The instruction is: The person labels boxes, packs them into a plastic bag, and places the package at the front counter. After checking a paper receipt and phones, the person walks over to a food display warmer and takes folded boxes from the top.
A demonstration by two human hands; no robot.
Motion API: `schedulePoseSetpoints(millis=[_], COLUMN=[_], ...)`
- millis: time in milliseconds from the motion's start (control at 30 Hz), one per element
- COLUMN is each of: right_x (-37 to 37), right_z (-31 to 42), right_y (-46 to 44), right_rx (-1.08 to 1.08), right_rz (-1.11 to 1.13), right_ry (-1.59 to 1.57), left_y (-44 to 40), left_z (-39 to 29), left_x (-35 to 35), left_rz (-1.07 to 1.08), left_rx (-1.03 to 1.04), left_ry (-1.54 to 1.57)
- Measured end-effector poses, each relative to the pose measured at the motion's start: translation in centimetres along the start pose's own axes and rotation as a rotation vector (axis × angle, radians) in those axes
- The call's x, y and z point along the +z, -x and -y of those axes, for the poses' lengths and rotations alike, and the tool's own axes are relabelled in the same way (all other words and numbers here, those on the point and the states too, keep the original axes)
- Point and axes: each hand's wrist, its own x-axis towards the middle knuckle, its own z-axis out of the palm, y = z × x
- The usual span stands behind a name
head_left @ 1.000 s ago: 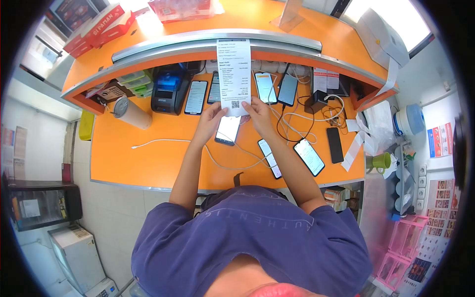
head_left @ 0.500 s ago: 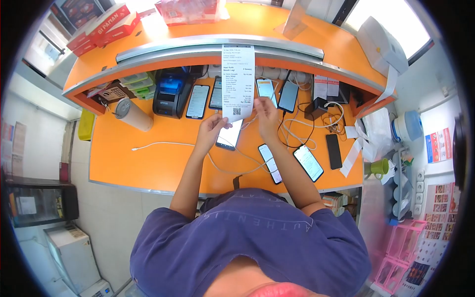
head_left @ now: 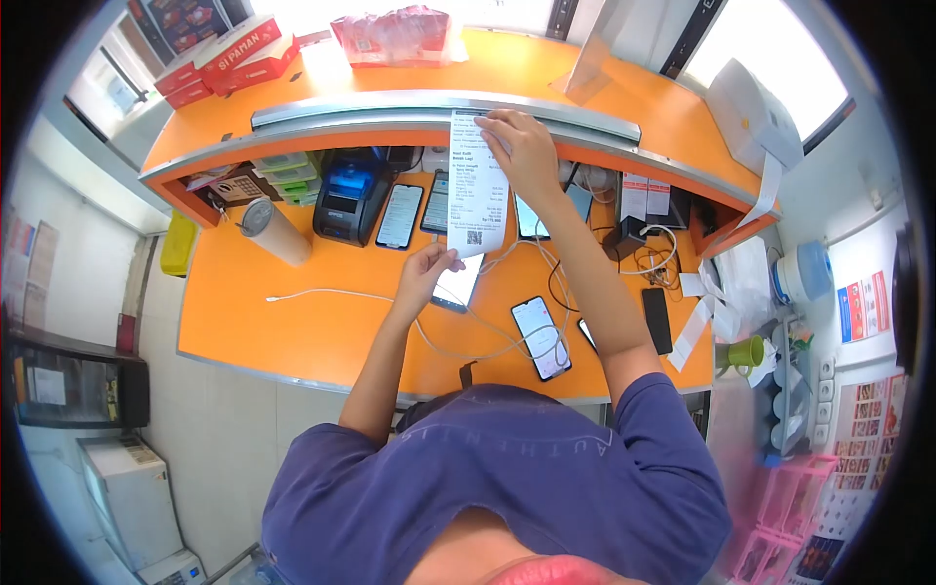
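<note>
A long printed paper receipt [head_left: 474, 195] hangs upright above the orange desk [head_left: 253, 327], a square code near its lower end. My left hand [head_left: 426, 276] pinches its bottom left corner between thumb and fingers. At the top right of the paper, my right hand [head_left: 521, 151] has its fingertips on the upper edge. Beneath the lower end of the receipt lies a lit phone [head_left: 458, 285], partly covered by paper and hand. Another lit phone [head_left: 540, 337] rests on the desk below my right forearm.
A black printer [head_left: 349, 203] and a tumbler [head_left: 277, 232] stand at the left, beside a lit phone [head_left: 400, 216]. White cables [head_left: 366, 292] cross the desk. A dark phone [head_left: 656, 320] and paper strips [head_left: 693, 331] lie at the right. Red boxes [head_left: 239, 54] sit on the upper counter.
My right hand has moved from the receipt's lower right side up to its top edge. My left hand still holds the bottom corner, and sits slightly lower and further right in view.
</note>
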Motion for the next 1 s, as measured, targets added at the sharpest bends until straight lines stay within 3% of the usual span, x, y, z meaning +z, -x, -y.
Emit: schedulePoseSetpoints(millis=[1000], right_x=[0.3], right_z=[0.0], right_y=[0.7], right_rx=[0.043], right_rz=[-0.026], right_ry=[-0.008], left_y=[0.1], left_z=[1.1], left_x=[-0.2], left_rz=[-0.022], left_rx=[0.046], left_ry=[-0.001])
